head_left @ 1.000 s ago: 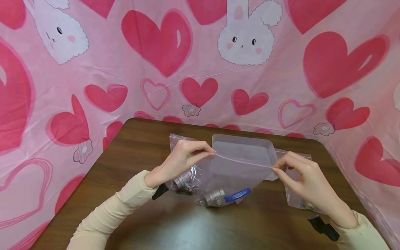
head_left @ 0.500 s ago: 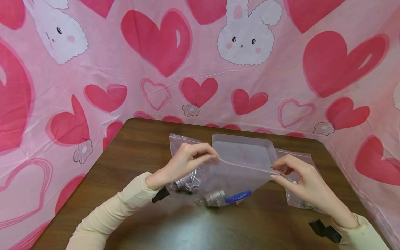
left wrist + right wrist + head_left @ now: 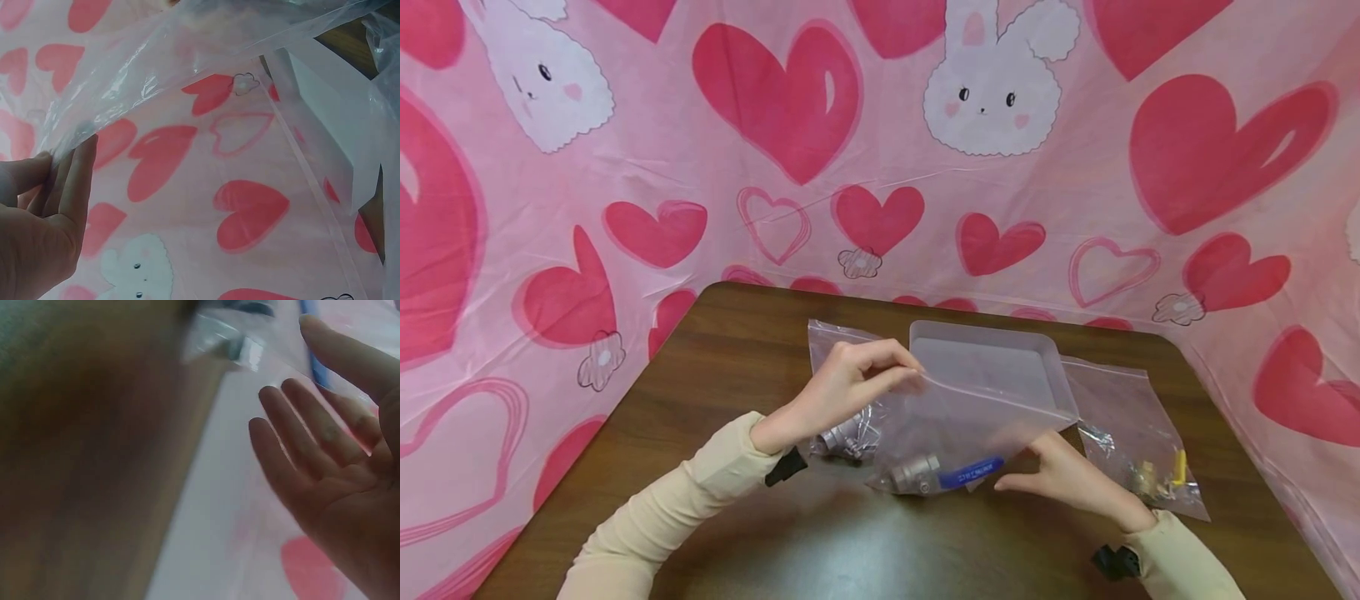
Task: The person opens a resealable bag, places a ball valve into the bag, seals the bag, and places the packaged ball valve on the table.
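Observation:
A clear zip bag point(image 3: 970, 417) hangs over the middle of the table. Inside its bottom lies a metal ball valve point(image 3: 917, 475) with a blue lever handle point(image 3: 972, 472). My left hand point(image 3: 850, 383) pinches the bag's top left corner between thumb and fingers; the left wrist view shows the film stretching away from that hand point(image 3: 44, 219). Below the bag's right side, my right hand point(image 3: 1067, 479) has its thumb apart from the fingers, close to the blue handle. Its fingertips are partly behind the film. In the right wrist view its fingers point(image 3: 300, 437) are extended.
Behind the bag stands a shallow translucent tray point(image 3: 985, 342). To the left lies another zip bag point(image 3: 835, 333) with metal fittings point(image 3: 850, 437). At right, a third zip bag point(image 3: 1120, 408) contains brass fittings and a yellow-handled piece point(image 3: 1180, 467). The brown table point(image 3: 752, 333) meets a pink curtain point(image 3: 880, 167).
My right hand has let go of the bag's top right corner and moved down and left toward the valve. My left hand has shifted slightly right, still pinching its corner.

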A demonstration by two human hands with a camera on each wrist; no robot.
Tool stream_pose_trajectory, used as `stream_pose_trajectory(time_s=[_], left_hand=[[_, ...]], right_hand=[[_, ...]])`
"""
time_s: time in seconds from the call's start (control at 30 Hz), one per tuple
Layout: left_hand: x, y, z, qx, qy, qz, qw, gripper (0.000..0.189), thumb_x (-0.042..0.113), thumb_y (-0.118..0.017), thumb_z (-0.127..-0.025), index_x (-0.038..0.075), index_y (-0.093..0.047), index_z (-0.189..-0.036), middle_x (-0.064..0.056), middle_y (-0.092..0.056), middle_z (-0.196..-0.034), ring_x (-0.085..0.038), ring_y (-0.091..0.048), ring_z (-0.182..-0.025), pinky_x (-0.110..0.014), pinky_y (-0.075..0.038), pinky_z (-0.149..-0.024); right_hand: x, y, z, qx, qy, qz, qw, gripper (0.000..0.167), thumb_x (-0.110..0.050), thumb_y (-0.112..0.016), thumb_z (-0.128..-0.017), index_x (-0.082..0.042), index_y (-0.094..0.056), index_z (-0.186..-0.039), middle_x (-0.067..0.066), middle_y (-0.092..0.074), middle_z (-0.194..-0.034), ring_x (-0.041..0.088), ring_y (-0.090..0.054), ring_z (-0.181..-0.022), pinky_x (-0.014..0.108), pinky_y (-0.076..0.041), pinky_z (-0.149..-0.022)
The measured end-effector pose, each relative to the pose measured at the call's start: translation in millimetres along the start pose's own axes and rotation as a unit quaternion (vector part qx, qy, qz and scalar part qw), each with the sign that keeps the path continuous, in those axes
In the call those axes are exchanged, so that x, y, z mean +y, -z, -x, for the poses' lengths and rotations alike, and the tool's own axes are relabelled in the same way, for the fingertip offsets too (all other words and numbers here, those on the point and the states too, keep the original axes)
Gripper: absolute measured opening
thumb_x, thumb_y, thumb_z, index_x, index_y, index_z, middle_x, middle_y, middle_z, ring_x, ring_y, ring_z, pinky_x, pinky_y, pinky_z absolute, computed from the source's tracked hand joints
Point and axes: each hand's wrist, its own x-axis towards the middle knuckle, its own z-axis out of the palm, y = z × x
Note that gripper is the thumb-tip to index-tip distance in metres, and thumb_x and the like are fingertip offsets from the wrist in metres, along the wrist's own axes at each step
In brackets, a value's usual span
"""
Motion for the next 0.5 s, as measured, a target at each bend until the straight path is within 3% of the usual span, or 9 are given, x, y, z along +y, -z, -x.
stream_pose_trajectory(time_s=[0.33, 0.5], left_hand=[[-3.7, 6.3, 1.9, 0.021, 0.058, 0.024, 0.9978, 0.008, 0.011, -0.069, -0.092, 0.012, -0.072, -0.1, -0.004, -0.077, -0.095, -0.008, -0.074, -0.087, -0.027, -0.06, -0.078], [-7.0, 8.8, 2.5, 0.03, 0.068, 0.021, 0.997, 0.009, 0.01, -0.07, -0.091, 0.01, -0.073, -0.099, -0.006, -0.078, -0.094, -0.009, -0.075, -0.087, -0.027, -0.06, -0.078]], right_hand=[[15.6, -19.3, -2.2, 0.039, 0.022, -0.034, 0.9984, 0.034, -0.002, -0.079, -0.079, -0.013, -0.072, -0.109, 0.004, -0.075, -0.097, 0.0, -0.067, -0.09, 0.013, -0.053, -0.073], [17.9, -21.4, -2.6, 0.047, 0.043, -0.033, 0.9975, 0.031, -0.003, -0.078, -0.08, -0.012, -0.072, -0.109, 0.004, -0.076, -0.096, 0.004, -0.07, -0.089, 0.012, -0.053, -0.077]])
